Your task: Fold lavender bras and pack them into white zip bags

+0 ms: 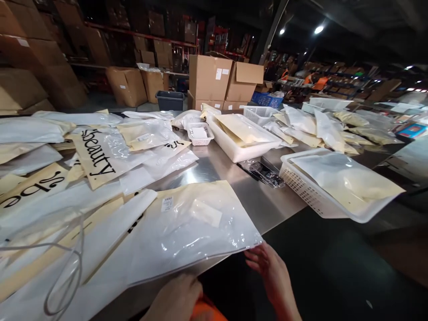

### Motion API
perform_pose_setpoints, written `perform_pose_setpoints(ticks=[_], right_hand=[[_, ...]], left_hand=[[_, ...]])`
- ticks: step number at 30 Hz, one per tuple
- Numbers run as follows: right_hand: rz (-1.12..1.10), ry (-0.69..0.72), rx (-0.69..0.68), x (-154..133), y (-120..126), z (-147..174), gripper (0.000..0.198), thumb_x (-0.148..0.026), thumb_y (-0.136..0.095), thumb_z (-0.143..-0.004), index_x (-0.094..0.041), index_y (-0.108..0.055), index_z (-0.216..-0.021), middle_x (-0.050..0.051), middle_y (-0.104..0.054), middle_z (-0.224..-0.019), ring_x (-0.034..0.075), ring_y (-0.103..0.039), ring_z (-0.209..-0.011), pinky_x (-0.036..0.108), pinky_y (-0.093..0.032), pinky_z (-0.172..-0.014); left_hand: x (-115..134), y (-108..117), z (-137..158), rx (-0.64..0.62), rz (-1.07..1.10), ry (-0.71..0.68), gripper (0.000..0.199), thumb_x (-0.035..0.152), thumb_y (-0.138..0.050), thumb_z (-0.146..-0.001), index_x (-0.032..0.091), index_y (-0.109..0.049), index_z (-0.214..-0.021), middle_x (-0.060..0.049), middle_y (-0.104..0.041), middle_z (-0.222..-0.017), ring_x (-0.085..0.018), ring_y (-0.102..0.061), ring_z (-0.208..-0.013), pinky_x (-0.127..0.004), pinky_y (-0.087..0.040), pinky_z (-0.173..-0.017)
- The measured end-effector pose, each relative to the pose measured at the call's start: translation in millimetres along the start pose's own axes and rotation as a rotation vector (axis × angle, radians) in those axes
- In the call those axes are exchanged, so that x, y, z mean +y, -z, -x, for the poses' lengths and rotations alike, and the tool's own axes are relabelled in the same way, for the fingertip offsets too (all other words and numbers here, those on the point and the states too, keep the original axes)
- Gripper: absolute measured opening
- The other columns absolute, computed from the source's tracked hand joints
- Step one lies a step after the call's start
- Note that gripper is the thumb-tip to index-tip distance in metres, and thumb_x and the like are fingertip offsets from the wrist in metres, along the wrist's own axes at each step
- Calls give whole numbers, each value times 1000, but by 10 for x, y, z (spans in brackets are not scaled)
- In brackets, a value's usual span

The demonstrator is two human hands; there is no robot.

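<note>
A large clear-and-cream plastic packaging bag [200, 227] lies across the front of the metal table [187, 174], with a white label and a pale slip showing on it. At the bag's near right corner, my right hand [267, 267] has its fingers curled and closed on the edge. My left hand [179, 296] is low by the table's front edge, just below the bag; its fingers are mostly hidden, so its grip cannot be made out. More bags lie heaped to the left, one of them a printed bag [100, 154] reading "beauty".
White baskets [234, 149] holding bags stand at the middle and at the right [304, 189]. A small basket [200, 136] and dark packaged items [262, 171] are nearby. A grey cable [80, 258] loops at the left. Cartons [210, 80] stand behind the table.
</note>
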State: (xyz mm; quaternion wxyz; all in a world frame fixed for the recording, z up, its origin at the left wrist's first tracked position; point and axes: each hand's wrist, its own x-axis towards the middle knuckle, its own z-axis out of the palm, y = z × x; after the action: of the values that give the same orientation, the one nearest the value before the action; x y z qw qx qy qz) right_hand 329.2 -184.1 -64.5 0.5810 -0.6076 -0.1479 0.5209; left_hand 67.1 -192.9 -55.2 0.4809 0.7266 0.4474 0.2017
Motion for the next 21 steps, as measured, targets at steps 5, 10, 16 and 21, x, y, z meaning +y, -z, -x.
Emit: perform_pose_setpoints(ticks=[5,10,16,21], right_hand=[[260,-99,-159,-189,137,-227,49,-61,-70,-69,-16,-64,-88,7,-72,-77,20,-68,-62,24,-44,-47],[344,-47,-262,-157,-85,-319,36,-50,-69,-64,-18,-54,-65,-3,-56,-51,9,-49,-40,19,-27,-41],[428,-74,-494,-13,-177,22,38,-54,-68,-72,-17,-60,-71,-7,-41,-44,6,-32,-39,20,-23,-40],[374,-43,-463,54,-183,277,49,-61,-76,-66,-15,-59,-63,-5,-40,-48,4,-25,-43,19,-19,-39]], left_hand=[[206,-4,-152,82,-27,86,32,52,-54,-87,24,-69,-94,-11,-69,-108,-30,-63,-102,-41,-48,-90],[209,-553,-502,-220,663,345,66,84,-48,-69,19,-55,-78,2,-55,-55,-11,-47,-43,-23,-29,-42],[222,-942,-698,-44,1053,473,69,89,-53,-52,20,-47,-51,3,-40,-34,-6,-32,-25,-22,-11,-30],[232,-990,-622,-6,1184,416,63,81,-62,-50,19,-50,-51,2,-43,-34,-6,-30,-24,-23,-8,-30]])
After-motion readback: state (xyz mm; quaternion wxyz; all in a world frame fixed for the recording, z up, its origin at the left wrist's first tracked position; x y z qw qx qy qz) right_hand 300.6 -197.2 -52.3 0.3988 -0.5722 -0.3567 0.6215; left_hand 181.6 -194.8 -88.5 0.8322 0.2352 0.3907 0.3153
